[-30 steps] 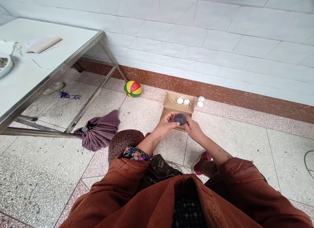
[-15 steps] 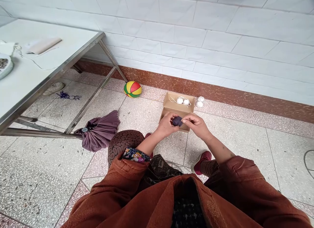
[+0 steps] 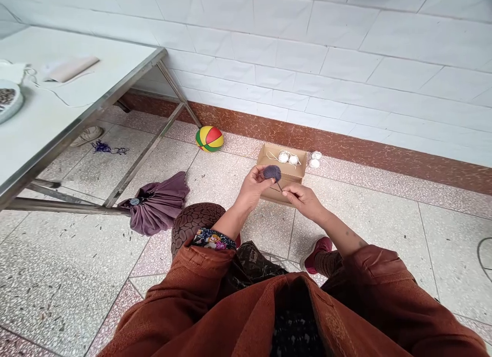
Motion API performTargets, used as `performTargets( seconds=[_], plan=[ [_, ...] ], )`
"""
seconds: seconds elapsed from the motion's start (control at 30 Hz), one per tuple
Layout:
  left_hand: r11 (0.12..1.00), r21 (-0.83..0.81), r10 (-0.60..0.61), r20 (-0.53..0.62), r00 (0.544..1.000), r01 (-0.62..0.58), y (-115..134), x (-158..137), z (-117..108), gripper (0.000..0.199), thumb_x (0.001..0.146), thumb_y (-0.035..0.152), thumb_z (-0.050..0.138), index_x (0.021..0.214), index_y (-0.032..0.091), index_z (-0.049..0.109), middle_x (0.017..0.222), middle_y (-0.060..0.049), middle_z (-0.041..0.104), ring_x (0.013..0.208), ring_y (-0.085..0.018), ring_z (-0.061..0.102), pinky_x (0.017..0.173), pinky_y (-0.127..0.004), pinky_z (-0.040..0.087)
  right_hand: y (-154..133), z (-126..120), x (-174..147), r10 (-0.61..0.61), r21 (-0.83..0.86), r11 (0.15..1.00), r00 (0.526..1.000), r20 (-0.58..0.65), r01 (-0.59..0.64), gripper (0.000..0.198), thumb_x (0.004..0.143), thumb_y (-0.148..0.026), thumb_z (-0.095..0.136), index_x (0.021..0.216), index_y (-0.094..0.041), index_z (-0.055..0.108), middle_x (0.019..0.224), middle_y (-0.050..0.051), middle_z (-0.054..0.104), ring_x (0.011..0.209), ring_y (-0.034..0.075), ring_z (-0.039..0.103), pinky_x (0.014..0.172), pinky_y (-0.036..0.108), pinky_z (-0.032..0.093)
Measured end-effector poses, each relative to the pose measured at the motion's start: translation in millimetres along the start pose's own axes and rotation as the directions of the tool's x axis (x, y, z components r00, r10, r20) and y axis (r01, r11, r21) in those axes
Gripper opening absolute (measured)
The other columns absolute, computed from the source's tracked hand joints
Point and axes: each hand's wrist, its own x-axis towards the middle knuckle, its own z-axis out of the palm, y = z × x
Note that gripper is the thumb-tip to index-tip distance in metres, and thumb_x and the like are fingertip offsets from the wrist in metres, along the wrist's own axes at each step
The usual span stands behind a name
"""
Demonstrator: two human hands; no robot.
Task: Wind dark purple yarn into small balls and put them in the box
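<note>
A dark purple ball of yarn is held in my left hand, its fingers and thumb closed around the lower side. From the ball a short strand runs down to my right hand, which pinches it between thumb and forefinger. Both hands are over an open cardboard box on the floor. White balls of yarn with loose strands lie at the box's far part. Part of the box's near side is hidden by my hands.
Two white balls sit right of the box. A striped ball rests by the leg of a white-topped metal table. Purple gathered cloth lies on the floor, and tangled blue yarn is under the table.
My left hand has raised and turned the purple yarn ball up and to the left. My right hand has drawn slightly down and away, so a strand now stretches between them.
</note>
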Motion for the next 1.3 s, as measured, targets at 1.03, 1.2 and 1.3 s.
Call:
performTargets(
  seconds=[1.03, 1.2, 1.3],
  plan=[
    [0.907, 0.417, -0.080, 0.049, 0.996, 0.053, -18.0, -8.6, 0.6, 0.047, 0.063, 0.017, 0.074, 0.109, 0.017, 0.064, 0.103, -0.005, 0.067, 0.092, -0.017, 0.063, 0.088, -0.034, 0.049, 10.0, 6.0, -19.3, 0.055, -0.009, 0.998, 0.989, 0.137, -0.054, 0.029, 0.098, -0.043, 0.053, 0.082, -0.022, 0.065, 0.077, 0.001, 0.065, 0.071, 0.017, 0.059, 0.069, 0.028, 0.045],
    [0.870, 0.492, -0.164, 0.196, 0.967, 0.048, -23.6, -10.9, 2.3, 0.056, 0.057, 0.015, 0.078, 0.111, 0.017, 0.063, 0.099, -0.005, 0.067, 0.086, -0.017, 0.062, 0.079, -0.032, 0.049, 2.2, -11.6, -12.6, 0.043, 0.044, 0.998, 0.999, 0.007, -0.043, 0.029, 0.095, -0.046, 0.057, 0.085, -0.022, 0.070, 0.081, 0.004, 0.069, 0.075, 0.018, 0.061, 0.074, 0.032, 0.048],
    [0.941, 0.326, -0.222, 0.402, 0.888, 0.087, -17.4, -19.9, 6.0, 0.072, 0.058, 0.015, 0.080, 0.126, 0.022, 0.057, 0.103, -0.004, 0.067, 0.090, -0.017, 0.063, 0.080, -0.030, 0.048, 11.6, -14.0, -10.0, 0.081, 0.049, 0.996, 0.992, -0.099, -0.076, 0.029, 0.093, -0.048, 0.058, 0.084, -0.022, 0.069, 0.082, 0.003, 0.069, 0.078, 0.019, 0.062, 0.078, 0.033, 0.049]
  ],
)
